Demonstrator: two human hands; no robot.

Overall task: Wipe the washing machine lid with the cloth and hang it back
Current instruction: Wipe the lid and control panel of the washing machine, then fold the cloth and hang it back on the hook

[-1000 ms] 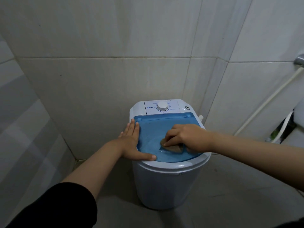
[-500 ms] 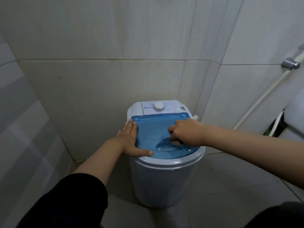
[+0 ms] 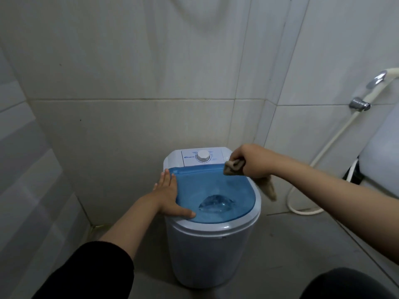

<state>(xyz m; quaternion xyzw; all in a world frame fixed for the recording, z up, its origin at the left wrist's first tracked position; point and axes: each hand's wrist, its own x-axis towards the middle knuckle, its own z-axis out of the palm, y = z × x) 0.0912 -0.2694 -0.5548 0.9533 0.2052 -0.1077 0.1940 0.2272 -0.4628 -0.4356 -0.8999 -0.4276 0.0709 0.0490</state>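
Note:
A small white washing machine [image 3: 207, 253] stands in the tiled corner, its blue translucent lid [image 3: 216, 190] closed. My left hand [image 3: 167, 194] lies flat on the lid's left edge, fingers together, thumb along the front rim. My right hand [image 3: 251, 161] is raised above the lid's back right corner, fist closed on a brown cloth [image 3: 267, 186]. One end of the cloth sticks out by my fingers and the other dangles beside the machine's right side. A white dial [image 3: 203, 156] sits on the control panel behind the lid.
Tiled walls close in on the left and behind. On the right wall is a chrome valve [image 3: 359, 104] with a white hose [image 3: 328, 147] that loops down to the floor. A white tank [image 3: 380, 154] stands at the far right.
My right hand has lifted off the lid and moved back and right, with the cloth now hanging free. My left hand stays on the lid's left edge. The view has tilted upward.

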